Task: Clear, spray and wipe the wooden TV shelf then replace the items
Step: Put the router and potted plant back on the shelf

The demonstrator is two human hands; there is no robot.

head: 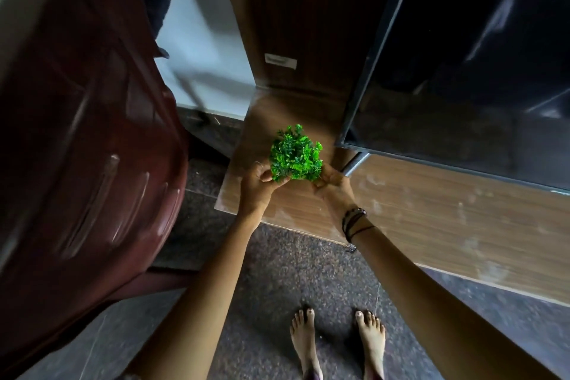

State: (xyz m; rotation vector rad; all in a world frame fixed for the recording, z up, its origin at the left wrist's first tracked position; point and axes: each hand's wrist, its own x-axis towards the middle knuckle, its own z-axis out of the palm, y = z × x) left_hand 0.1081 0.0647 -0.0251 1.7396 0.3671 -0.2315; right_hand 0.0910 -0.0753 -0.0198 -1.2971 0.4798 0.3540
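A small bright green artificial plant [295,154] is above the left end of the wooden TV shelf [431,216]. My left hand [260,183] grips it from the left, fingers curled under the leaves. On the plant's right side, my right hand [331,183] holds its base. The pot under the leaves is hidden by foliage and fingers. I cannot tell if the plant touches the shelf. The shelf top shows pale streaks and smudges.
A large black TV [462,65] stands on the shelf at right, its metal foot [354,163] close to my right hand. A dark red plastic chair [86,148] fills the left. A wooden back panel [302,25] rises behind. My bare feet stand on the speckled floor [271,287].
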